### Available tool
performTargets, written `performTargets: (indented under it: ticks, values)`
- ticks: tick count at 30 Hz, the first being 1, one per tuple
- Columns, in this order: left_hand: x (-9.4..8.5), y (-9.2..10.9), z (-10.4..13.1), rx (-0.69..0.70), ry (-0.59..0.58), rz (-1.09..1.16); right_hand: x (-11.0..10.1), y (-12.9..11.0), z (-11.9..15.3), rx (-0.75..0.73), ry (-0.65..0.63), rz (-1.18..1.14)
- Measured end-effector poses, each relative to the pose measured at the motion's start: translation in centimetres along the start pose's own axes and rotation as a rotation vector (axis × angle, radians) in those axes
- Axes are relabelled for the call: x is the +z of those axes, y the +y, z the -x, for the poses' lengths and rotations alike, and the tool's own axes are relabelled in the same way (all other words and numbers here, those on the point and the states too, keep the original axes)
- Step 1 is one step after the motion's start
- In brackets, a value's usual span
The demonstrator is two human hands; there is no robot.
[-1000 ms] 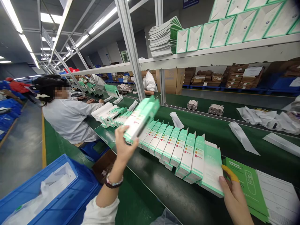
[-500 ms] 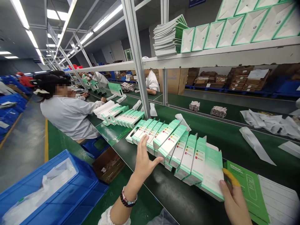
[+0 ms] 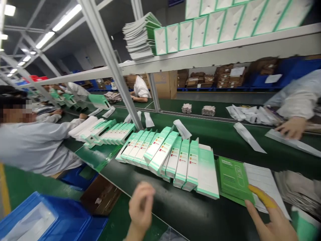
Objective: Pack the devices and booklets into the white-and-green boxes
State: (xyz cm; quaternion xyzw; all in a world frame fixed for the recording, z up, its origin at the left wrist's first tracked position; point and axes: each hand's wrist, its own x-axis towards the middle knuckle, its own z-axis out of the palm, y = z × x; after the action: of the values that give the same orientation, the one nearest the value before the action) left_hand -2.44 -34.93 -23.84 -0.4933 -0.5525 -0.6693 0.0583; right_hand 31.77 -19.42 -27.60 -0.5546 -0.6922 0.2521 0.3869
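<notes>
right hand (image 3: 277, 221): fingers parted at green booklet (image 3: 229, 177) | left hand (image 3: 141, 206): curled, blurred, closure unclear | advice: pinch booklet's corner squarely, lift clear of white sheets (image 3: 262, 180)

On the dark green tabletop (image 3: 185, 209) there lie a row of cartons (image 3: 158, 160), green leaflets (image 3: 232, 179) and white sheets (image 3: 262, 185).

cartons (image 3: 164, 154) lie left of booklets (image 3: 232, 179) on the bench (image 3: 195, 209), below a shelf (image 3: 213, 54).
</notes>
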Motion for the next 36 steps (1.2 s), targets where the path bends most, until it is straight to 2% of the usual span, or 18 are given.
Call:
performTargets:
  ticks: [3, 5, 7, 9, 11, 12, 17, 19, 21, 23, 24, 26, 28, 30, 33, 36]
  values:
    - [5.5, 3.5, 3.7, -0.364, -0.587, 0.422, -1.3, 2.3, -0.1, -0.285, -0.043, 0.339]
    - [9.3, 5.0, 5.7, -0.716, -0.914, 0.578, -1.0, 3.0, -0.8, -0.43, -0.07, 0.472]
    - [12.6, 5.4, 7.4, -1.0, -1.088, 0.646, -0.2, 3.2, -1.8, -0.525, -0.106, 0.561]
    - [15.0, 5.1, 9.0, -1.137, -1.163, 0.654, 0.2, 3.2, -2.5, -0.605, -0.143, 0.597]
    - [16.5, 4.5, 10.2, -1.197, -1.17, 0.672, -0.3, 3.2, -2.7, -0.66, -0.157, 0.609]
    - [17.0, 4.3, 10.6, -1.234, -1.133, 0.702, -0.7, 3.3, -2.5, -0.684, -0.147, 0.606]
    - [18.7, 4.8, 10.4, -1.524, -0.783, 1.085, -3.7, 2.5, 1.6, -0.843, -0.105, 0.432]
    - [19.6, 5.5, 9.9, -1.618, -0.727, 1.232, -4.7, 1.5, 3.5, -0.892, -0.191, 0.333]
    - [20.3, 6.0, 9.6, -1.735, -0.691, 1.246, -5.7, 0.7, 4.1, -0.879, -0.335, 0.253]
    - [20.7, 6.3, 9.6, -1.84, -0.664, 1.176, -6.8, 0.7, 3.1, -0.771, -0.423, 0.243]
    - [20.7, 6.5, 9.6, -1.867, -0.67, 1.166, -7.2, 1.2, 2.0, -0.703, -0.408, 0.291]
    - [20.6, 6.7, 9.5, -1.868, -0.726, 1.212, -7.7, 2.7, -0.6, -0.616, -0.278, 0.504]
    - [20.4, 6.9, 9.2, -1.838, -0.804, 1.288, -7.5, 4.6, -3.1, -0.618, -0.14, 0.724]
    - [20.2, 6.9, 8.9, -1.833, -0.84, 1.311, -7.0, 6.0, -4.5, -0.656, -0.096, 0.821]
    - [20.1, 6.8, 8.7, -1.85, -0.837, 1.302, -6.9, 6.9, -5.2, -0.725, -0.113, 0.809]
    - [20.3, 6.8, 8.9, -1.864, -0.817, 1.305, -8.3, 6.7, -5.0, -0.77, -0.053, 0.775]
